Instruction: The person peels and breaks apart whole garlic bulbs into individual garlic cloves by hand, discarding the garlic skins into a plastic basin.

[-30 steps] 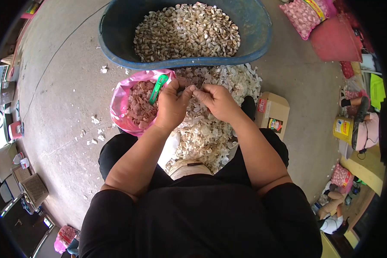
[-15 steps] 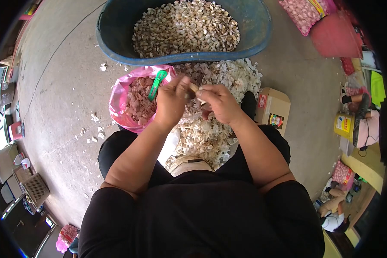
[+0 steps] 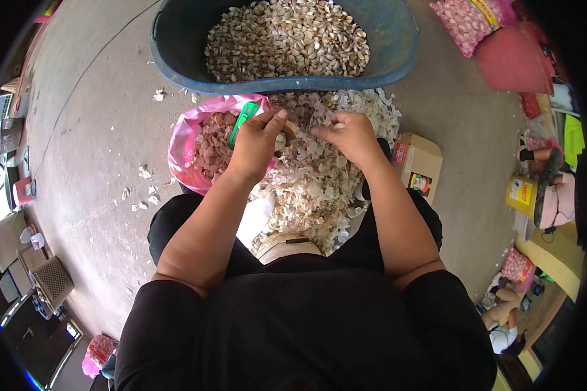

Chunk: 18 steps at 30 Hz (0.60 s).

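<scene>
Over the edge of a pink plastic bag (image 3: 176, 146) of reddish skins, my left hand (image 3: 257, 143) is curled round a pale garlic piece (image 3: 280, 141). A green-handled tool (image 3: 242, 122) lies beside that hand; I cannot tell whether the hand holds it. My right hand (image 3: 352, 137), a little to the right, has thumb and fingers pinched on something small and whitish, perhaps a clove. Below and between both hands spreads a heap of pale papery skins (image 3: 306, 199). Beyond them stands a blue tub (image 3: 293, 85) with many cloves (image 3: 287, 39).
An open cardboard box (image 3: 424, 156) stands right of the skins. Further right are a red container (image 3: 512, 58), a yellow bucket (image 3: 522, 193) and mesh bags of garlic (image 3: 463, 23). People (image 3: 557, 199) are at the right edge. Crates (image 3: 51, 281) stand at the left.
My hands have moved apart, the right one to the right and slightly up. The view has shifted slightly, and the pale piece in my left hand shows more.
</scene>
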{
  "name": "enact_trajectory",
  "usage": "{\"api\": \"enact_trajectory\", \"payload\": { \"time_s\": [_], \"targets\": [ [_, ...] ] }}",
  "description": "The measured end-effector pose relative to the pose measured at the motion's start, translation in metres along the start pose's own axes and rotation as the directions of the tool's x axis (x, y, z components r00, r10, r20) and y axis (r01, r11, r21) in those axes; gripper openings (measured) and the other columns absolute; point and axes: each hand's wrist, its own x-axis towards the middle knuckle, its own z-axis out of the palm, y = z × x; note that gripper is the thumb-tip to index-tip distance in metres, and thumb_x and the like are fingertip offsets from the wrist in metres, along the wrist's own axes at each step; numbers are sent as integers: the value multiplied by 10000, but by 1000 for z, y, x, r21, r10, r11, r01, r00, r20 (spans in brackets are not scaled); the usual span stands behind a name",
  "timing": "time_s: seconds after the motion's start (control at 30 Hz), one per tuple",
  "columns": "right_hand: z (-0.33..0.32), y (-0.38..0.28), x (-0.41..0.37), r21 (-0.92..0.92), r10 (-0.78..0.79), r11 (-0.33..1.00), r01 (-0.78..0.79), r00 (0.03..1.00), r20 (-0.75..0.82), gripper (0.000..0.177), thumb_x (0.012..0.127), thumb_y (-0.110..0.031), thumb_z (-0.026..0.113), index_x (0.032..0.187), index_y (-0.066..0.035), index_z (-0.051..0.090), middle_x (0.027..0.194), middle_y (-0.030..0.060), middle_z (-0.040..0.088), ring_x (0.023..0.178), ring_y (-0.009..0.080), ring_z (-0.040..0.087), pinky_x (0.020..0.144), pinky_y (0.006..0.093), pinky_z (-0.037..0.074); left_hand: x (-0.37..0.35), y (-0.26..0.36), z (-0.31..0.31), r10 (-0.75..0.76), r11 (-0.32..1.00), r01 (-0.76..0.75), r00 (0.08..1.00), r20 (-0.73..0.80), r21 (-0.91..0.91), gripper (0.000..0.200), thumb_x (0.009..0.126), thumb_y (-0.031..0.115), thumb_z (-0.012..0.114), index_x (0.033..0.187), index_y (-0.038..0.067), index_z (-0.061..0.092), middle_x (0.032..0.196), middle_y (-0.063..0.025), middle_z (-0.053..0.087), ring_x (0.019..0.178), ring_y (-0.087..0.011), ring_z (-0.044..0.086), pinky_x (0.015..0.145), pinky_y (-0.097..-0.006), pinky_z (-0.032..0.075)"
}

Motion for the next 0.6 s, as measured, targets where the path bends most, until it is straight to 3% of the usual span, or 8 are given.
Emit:
{"api": "enact_trajectory", "payload": {
  "time_s": [0.07,0.17,0.27,0.37,0.43,0.5,0.57,0.6],
  "targets": [
    [-2,0,3,234,119,962,-138,988,95,379,748,-366,618,775,12,606,579,83,538,545,182,526,556,323,462,-1,0,-2,-9,1000,9,1000,11,16,266,869,225,484,897,-24,572,700,-39,579,577,-69,481,516,-193,375],
    [-1,0,2,564,226,760,-322,945,235,337,790,-345,580,846,-14,603,587,-7,474,517,100,463,478,257,440,-4,3,-5,-46,998,46,999,9,36,270,868,218,484,916,-34,567,708,-39,581,594,-72,491,533,-197,386],
    [0,-7,-1,538,133,816,-212,974,183,265,809,-303,557,874,-49,597,635,-5,454,543,106,468,484,261,452,-4,-1,-7,-52,999,52,999,4,-8,279,862,231,493,915,-30,578,716,-53,586,611,-69,503,543,-203,398],
    [12,-4,-1,706,305,529,-471,882,361,221,828,-296,513,874,-93,587,675,20,472,581,146,497,525,301,473,-8,9,-1,-75,881,68,997,-4,468,268,874,223,481,894,-21,592,717,-38,576,582,-57,463,532,-196,382],
    [33,-2,1,719,294,242,-651,756,585,229,845,-312,465,885,-112,568,696,30,509,587,193,520,556,343,483,-5,-15,0,258,739,-321,947,192,593,274,861,239,507,898,-17,598,694,-19,561,605,-73,468,548,-211,388],
    [46,-1,-2,732,159,155,-663,748,644,298,859,-359,428,888,-84,539,742,55,551,660,239,569,630,368,495,-6,-17,3,527,519,-586,793,306,623,284,851,243,521,944,-20,573,739,-34,553,644,-94,490,578,-227,408],
    [56,39,30,598,-334,-261,-758,652,681,372,869,-385,407,969,-41,507,798,99,557,740,251,577,698,354,499,-4,-5,3,235,857,-235,970,59,458,275,855,223,504,992,-13,542,794,-56,550,675,-122,506,619,-250,426],
    [38,8,28,784,-181,-227,-578,816,549,391,873,-372,408,1021,-16,477,839,117,557,765,237,572,719,341,499,-3,4,1,39,946,-27,999,-32,323,275,856,212,495,1016,-9,526,821,-67,548,690,-136,515,639,-261,435]
  ]
}}
